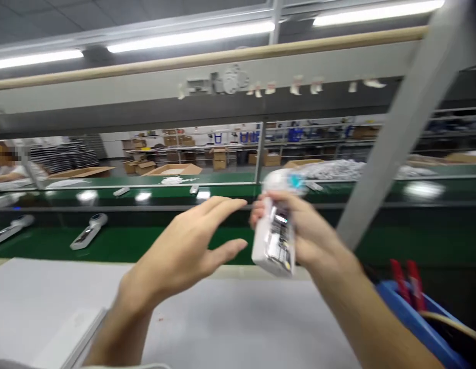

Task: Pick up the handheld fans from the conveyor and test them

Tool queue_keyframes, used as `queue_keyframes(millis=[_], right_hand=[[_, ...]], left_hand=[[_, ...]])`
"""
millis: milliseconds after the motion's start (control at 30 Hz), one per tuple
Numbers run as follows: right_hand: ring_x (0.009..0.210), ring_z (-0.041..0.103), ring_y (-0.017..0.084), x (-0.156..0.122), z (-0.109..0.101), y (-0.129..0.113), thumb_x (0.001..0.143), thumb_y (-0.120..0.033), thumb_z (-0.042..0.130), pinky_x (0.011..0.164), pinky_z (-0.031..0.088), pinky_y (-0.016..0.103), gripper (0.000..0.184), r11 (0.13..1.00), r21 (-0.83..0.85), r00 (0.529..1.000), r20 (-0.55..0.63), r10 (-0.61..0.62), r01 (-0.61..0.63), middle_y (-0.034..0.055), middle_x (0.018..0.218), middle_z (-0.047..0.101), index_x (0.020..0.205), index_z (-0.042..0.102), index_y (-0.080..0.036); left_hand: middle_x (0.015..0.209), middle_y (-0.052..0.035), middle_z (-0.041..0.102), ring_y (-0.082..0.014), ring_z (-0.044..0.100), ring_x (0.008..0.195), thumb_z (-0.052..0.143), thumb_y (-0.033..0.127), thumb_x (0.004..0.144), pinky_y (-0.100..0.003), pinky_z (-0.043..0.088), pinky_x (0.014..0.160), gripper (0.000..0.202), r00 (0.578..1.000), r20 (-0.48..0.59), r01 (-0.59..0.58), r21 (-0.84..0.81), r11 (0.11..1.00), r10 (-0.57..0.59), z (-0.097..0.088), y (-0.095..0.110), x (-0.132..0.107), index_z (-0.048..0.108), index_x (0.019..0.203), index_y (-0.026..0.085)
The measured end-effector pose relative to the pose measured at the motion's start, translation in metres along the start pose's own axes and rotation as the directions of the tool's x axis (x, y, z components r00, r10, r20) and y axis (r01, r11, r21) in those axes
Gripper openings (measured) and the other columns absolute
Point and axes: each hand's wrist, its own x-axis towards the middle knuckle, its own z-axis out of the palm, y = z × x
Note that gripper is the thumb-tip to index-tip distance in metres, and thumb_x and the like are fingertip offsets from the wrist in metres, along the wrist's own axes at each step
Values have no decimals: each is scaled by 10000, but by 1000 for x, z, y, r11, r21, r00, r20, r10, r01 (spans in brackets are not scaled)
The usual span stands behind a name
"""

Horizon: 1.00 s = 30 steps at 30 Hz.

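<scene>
My right hand (299, 225) is wrapped round a white handheld device (263, 243), holding it up over the far edge of the worktop. The device has a rounded head with a glowing teal spot, and its handle shows exposed electronics on the side toward me; motion blurs it somewhat. To its left, my left hand (195, 241) is in the air with thumb and fingers apart, holding nothing and not touching the device. Similar white devices, one nearer (89, 231) and one at the far left (11, 229), lie on the green conveyor belt (145, 241).
Below my hands is a white worktop (253, 323), with a flat white item (74, 333) at left. A blue bin (414, 318) with red-handled tools (409, 282) stands at right. A slanted metal post (402, 123) rises behind it. Another person (15, 166) sits at far left.
</scene>
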Motion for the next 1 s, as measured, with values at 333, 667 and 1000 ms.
queue_keyframes(millis=[333,667,1000], right_hand=[[625,638,133,17,2,13,971,-110,413,627,570,243,191,992,80,993,-62,105,-100,52,720,644,857,566,-123],[506,561,94,7,11,10,1013,-205,414,523,518,193,244,977,188,988,-100,117,-97,-11,615,575,798,518,-157],[537,590,123,14,-2,11,1027,-356,368,530,524,245,318,995,12,992,72,100,-101,0,662,605,842,540,-163]], left_hand=[[1447,14,505,-189,525,1268,726,273,850,-312,472,1041,604,995,64,-79,55,995,76,22,-1,9,471,1395,324],[1183,-47,687,-175,614,1075,697,112,857,-328,492,946,365,893,-285,-330,109,938,347,31,6,16,608,1205,178],[1132,-71,718,-185,655,1004,706,110,849,-302,522,874,315,818,-405,-355,202,913,408,38,0,19,651,1155,157]])
